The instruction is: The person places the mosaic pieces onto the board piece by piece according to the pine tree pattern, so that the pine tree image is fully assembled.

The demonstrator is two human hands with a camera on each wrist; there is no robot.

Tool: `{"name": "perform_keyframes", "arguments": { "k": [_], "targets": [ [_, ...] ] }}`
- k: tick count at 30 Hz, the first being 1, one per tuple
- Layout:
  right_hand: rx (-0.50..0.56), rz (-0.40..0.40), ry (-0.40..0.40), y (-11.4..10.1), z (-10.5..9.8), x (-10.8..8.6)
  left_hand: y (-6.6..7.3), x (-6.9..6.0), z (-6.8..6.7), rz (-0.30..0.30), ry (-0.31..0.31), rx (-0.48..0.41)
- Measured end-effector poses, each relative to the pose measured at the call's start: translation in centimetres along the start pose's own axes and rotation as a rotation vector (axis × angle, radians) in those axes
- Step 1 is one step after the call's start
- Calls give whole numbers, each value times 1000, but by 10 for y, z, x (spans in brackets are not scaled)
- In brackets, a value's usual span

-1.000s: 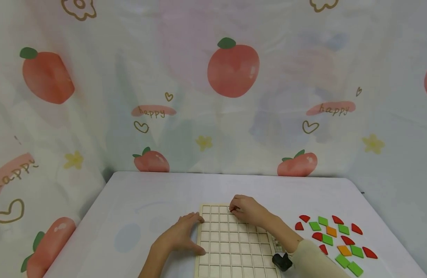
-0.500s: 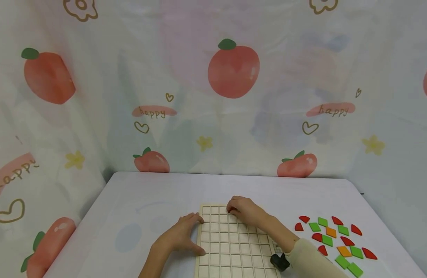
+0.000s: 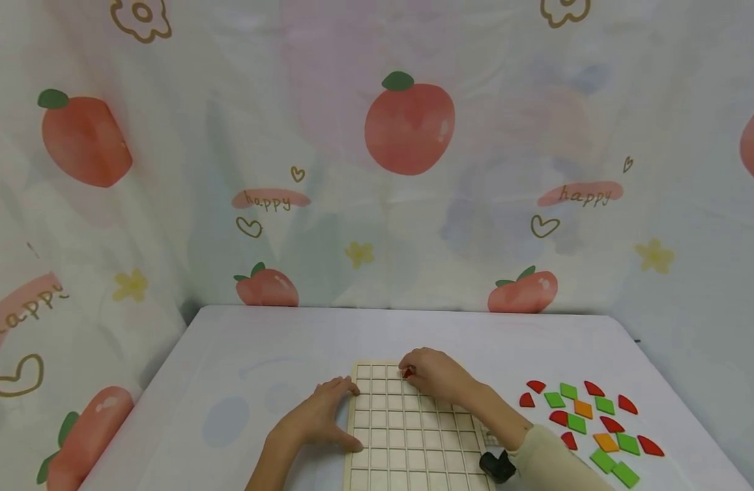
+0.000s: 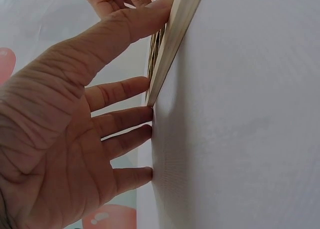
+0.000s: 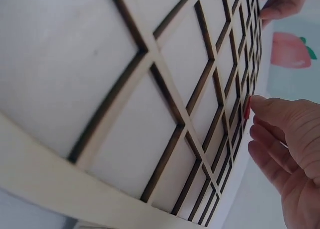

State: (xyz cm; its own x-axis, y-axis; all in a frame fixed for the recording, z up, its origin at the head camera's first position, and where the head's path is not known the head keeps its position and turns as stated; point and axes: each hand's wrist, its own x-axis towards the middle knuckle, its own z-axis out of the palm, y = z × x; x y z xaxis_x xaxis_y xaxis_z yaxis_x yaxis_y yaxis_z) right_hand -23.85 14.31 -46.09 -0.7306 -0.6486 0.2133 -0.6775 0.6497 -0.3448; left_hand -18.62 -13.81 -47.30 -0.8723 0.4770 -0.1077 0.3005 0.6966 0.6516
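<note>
A pale wooden grid board (image 3: 396,438) lies on the table, its square cells divided by thin raised strips. My right hand (image 3: 438,376) is over the board's far part and pinches a small red piece (image 3: 409,372) between thumb and fingers. In the right wrist view that red piece (image 5: 247,108) touches or nearly touches the grid; which cannot be told. My left hand (image 3: 318,411) rests at the board's left edge, fingers spread. Seen from the left wrist, the left hand's thumb and fingertips (image 4: 145,173) lie against the wooden rim and the table.
Right of the board lie scattered red quarter-circle pieces (image 3: 650,446), green square pieces (image 3: 625,474) and orange square pieces (image 3: 606,442). A black device (image 3: 497,466) sits at my right wrist, by the board's right edge. A printed curtain (image 3: 383,225) hangs behind the white table (image 3: 272,389).
The right hand has shifted slightly left over the far cells, and the red piece in its fingers shows more now. The left hand has stayed where it was.
</note>
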Motion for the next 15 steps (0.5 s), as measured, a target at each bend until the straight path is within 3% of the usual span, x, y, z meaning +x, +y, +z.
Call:
{"name": "perform_keyframes", "arguments": {
  "k": [15],
  "targets": [
    [163,110,119,13,-20,-44,-2,1,-1,-10,-7,-14]
  ]
}}
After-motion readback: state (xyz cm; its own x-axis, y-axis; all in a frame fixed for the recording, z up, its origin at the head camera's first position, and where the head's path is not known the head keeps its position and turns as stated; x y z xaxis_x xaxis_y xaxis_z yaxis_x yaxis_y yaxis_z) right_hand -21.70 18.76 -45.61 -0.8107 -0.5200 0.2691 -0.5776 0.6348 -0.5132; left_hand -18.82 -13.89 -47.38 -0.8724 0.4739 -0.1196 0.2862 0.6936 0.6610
